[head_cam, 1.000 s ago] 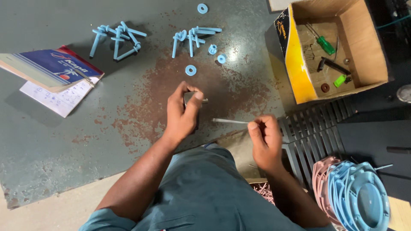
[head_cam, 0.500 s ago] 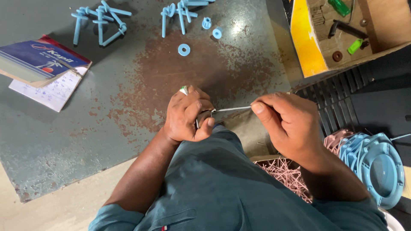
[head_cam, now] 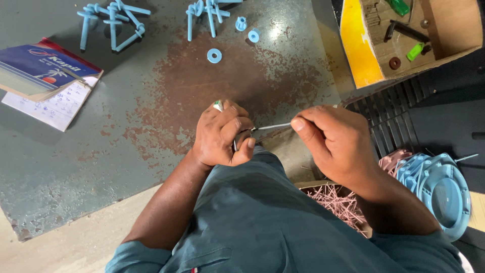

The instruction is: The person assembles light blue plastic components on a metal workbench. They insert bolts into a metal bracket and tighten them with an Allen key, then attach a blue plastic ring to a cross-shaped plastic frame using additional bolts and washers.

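I hold a small part (head_cam: 242,137) in my left hand (head_cam: 222,134), fingers curled tight around it so that little of it shows. My right hand (head_cam: 331,139) pinches a thin metal pin (head_cam: 273,126) between thumb and forefinger, the other fingers folded in. The pin runs level from the right hand's fingertips at 3 o'clock into the left fist at 9 o'clock, over the near edge of the counter (head_cam: 126,141), just above my lap.

To do this step well, I judge that the pin must stay in line with the hole in the part. I keep the left hand steady, push straight along the pin's axis and avoid bending it. A grip close to the tip gives better control.

Both wrists are bent inward, knuckles up, with the forearms meeting from 7 and 5 o'clock. At 12 o'clock a blue ring (head_cam: 214,55) lies on the counter, well apart from both hands.
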